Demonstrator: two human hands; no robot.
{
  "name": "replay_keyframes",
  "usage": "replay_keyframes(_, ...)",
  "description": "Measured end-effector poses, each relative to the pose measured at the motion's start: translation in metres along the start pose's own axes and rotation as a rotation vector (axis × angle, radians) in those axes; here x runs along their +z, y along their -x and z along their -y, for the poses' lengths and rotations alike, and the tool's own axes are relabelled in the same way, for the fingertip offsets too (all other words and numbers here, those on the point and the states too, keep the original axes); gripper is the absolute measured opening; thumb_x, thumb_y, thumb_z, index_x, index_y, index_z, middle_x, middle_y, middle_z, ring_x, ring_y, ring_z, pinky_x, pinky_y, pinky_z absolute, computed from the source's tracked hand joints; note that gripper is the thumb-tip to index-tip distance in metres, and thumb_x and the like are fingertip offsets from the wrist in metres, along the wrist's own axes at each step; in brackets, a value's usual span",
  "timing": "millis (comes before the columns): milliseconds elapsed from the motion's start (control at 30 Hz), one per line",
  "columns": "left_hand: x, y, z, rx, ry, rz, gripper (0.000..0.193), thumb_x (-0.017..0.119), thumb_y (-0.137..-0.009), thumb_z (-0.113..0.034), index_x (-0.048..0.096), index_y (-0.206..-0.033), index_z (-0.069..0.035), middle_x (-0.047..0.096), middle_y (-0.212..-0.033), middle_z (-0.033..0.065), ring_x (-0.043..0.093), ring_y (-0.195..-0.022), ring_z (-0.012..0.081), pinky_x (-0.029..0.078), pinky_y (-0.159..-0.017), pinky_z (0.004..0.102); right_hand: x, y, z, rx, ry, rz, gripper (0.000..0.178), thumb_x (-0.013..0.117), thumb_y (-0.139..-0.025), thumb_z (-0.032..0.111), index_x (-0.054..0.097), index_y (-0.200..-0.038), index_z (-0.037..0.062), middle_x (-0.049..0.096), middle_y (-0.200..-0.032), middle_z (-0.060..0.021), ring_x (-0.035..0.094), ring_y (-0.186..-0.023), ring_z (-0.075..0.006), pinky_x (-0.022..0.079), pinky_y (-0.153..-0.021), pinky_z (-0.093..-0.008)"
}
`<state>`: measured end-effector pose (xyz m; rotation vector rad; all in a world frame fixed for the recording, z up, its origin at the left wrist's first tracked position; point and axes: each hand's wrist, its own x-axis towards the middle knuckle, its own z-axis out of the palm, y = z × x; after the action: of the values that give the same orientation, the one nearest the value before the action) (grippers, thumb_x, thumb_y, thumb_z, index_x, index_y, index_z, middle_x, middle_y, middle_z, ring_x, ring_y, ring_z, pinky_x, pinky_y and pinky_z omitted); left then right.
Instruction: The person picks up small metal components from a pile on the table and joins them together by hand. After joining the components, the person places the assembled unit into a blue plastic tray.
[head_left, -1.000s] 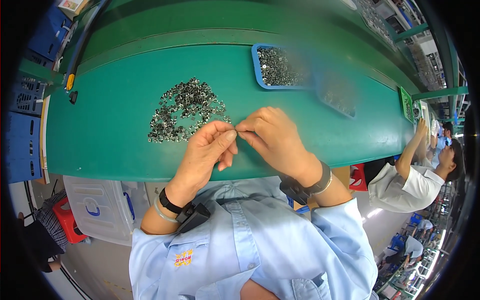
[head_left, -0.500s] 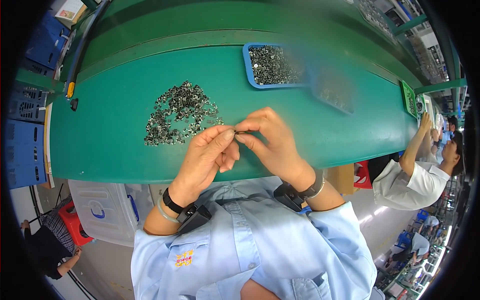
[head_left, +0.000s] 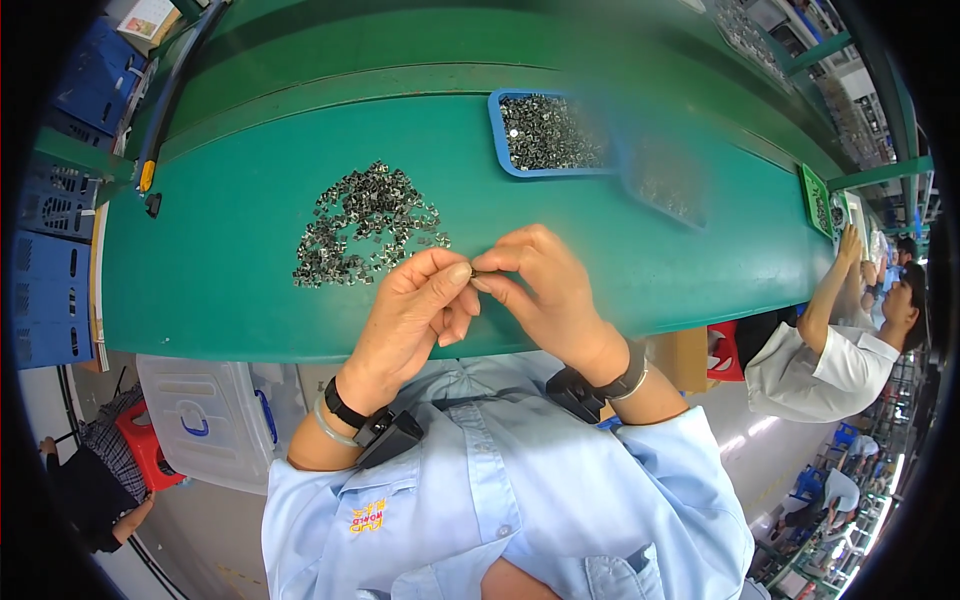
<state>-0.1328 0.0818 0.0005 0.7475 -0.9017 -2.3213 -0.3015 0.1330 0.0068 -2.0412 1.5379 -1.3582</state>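
My left hand and my right hand meet over the near part of the green table, fingertips almost touching. Each pinches with thumb and forefinger at a tiny dark part, mostly covered by the fingers; its exact kind cannot be made out. Just beyond my left hand lies a loose pile of small black and silver metal parts. Farther back stands a blue tray filled with similar small parts.
A blurred second tray sits right of the blue one. At the right end is a green tray, with a co-worker beside it. Blue crates stand left; a clear lidded box is below the table edge.
My hands stay together in nearly the same place, with slight finger movement around the tiny part. The pile and the tray look unchanged.
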Motion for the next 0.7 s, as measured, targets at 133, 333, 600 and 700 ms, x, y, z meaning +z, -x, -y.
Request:
replay_keyframes(133,0.000,0.002,0.001,-0.013,0.041,0.004,0.018,0.054,-0.095,-0.021,0.056,-0.094,-0.004,0.060,-0.072,0.0046,0.051,-0.053,0.0071,0.036,-0.043,0.0198,0.000,0.002,0.003,0.064,-0.053,-0.002,0.020,0.072,-0.073,0.005,0.062,-0.089,0.0088,0.060,-0.085,-0.0046,0.058,-0.081,-0.0220,0.047,-0.068,-0.0323)
replay_keyframes(333,0.005,0.005,-0.001,0.006,0.031,-0.004,0.017,0.055,-0.094,-0.021,0.057,-0.093,-0.004,0.060,-0.072,0.0046,0.051,-0.053,0.0071,0.036,-0.044,0.0199,-0.001,0.003,0.004,0.104,-0.070,-0.002,0.018,0.071,-0.074,0.004,0.062,-0.089,0.0085,0.060,-0.085,-0.0043,0.057,-0.080,-0.0212,0.047,-0.067,-0.0313)
replay_keyframes(600,0.004,0.001,0.004,0.031,0.020,-0.024,0.015,0.057,-0.093,-0.020,0.057,-0.091,-0.005,0.060,-0.072,0.0038,0.052,-0.053,0.0072,0.037,-0.045,0.0197,0.000,0.006,0.007,0.113,-0.078,-0.019,0.018,0.071,-0.075,0.004,0.062,-0.089,0.0089,0.060,-0.085,-0.0041,0.057,-0.080,-0.0208,0.047,-0.068,-0.0311)
replay_keyframes(700,-0.002,-0.001,0.012,0.056,0.085,0.034,0.014,0.057,-0.093,-0.019,0.057,-0.090,-0.006,0.060,-0.071,0.0035,0.052,-0.053,0.0073,0.038,-0.045,0.0196,0.000,0.007,0.011,0.129,-0.116,-0.021,0.018,0.071,-0.075,0.004,0.063,-0.090,0.0091,0.060,-0.085,-0.0041,0.057,-0.080,-0.0209,0.047,-0.068,-0.0313)
